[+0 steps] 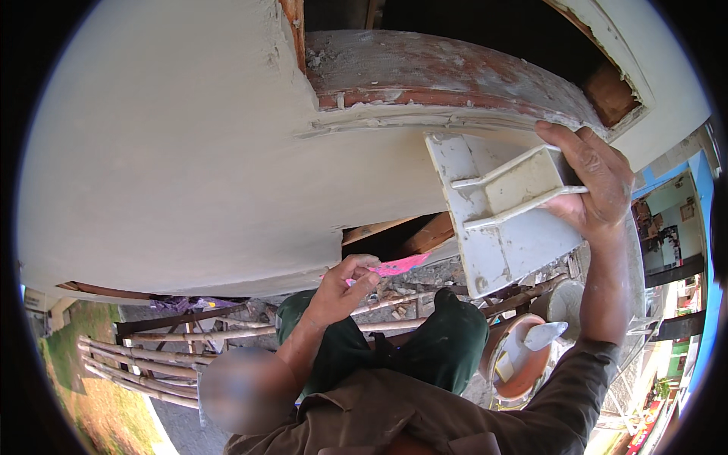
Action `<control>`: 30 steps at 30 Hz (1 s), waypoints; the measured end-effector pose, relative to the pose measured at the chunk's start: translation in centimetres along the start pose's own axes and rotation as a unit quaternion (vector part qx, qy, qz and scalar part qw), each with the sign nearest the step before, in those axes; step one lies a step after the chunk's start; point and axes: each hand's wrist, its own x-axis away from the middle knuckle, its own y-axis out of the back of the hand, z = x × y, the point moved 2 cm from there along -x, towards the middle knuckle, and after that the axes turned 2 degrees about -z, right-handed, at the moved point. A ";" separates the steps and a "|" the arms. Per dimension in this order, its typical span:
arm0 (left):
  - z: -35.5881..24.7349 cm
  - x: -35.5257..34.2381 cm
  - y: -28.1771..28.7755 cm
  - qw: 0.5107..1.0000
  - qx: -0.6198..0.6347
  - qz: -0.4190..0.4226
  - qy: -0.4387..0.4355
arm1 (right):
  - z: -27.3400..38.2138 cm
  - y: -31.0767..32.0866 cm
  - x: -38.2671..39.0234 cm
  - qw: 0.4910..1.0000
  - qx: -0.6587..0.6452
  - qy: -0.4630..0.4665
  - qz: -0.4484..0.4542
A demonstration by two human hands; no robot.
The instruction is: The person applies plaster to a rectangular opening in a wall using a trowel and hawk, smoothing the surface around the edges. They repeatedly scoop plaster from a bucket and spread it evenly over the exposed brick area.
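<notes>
My right hand (595, 178) is closed round the handle side of a white plastic plastering float (493, 246), tilted in front of the wall and smeared with grey residue. My left hand (343, 290) is below and to the left of it, fingers pinched on a thin bright pink piece (402, 265) with small dark marks; its kind is unclear. Behind both hands is the pale plastered wall (182, 152). The pink piece is in front of the lower edge of a small dark opening (379, 241) in that wall.
A larger opening with a plaster-smeared ledge (455, 68) is above. Bamboo poles (144, 356) run below and to the left. An orange-rimmed bucket (522, 387) at lower right holds a trowel (544, 335), beside a grey bucket (565, 303). Rubble covers the ground beneath.
</notes>
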 end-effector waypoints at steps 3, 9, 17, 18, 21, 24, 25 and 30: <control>-0.1 0.1 0.2 1.000 0.000 0.004 -0.006 | 0.5 -0.9 -1.2 1.000 -0.003 0.018 -0.011; 0.1 0.2 0.3 1.000 0.006 0.005 0.007 | 0.9 -1.2 -1.7 0.999 0.033 0.022 0.001; 0.5 -0.2 0.5 1.000 0.008 0.005 0.012 | -0.2 -0.7 -0.4 0.998 0.045 -0.040 -0.026; 0.5 -0.2 0.5 1.000 0.010 0.005 0.011 | -0.5 -0.6 -0.1 0.997 0.054 -0.040 -0.028; 0.5 -0.2 0.4 1.000 0.017 0.002 0.010 | -1.3 -0.3 0.7 0.996 0.069 -0.031 -0.040; 0.4 -0.2 0.3 1.000 0.020 0.003 0.006 | -2.3 0.1 1.9 0.996 0.073 -0.031 -0.046; 0.4 -0.2 0.2 1.000 0.015 0.002 0.012 | -2.7 0.2 2.4 0.996 0.072 -0.041 -0.043; 0.4 -0.2 0.1 1.000 0.003 0.007 0.006 | -4.9 1.5 4.7 0.992 0.091 -0.088 -0.014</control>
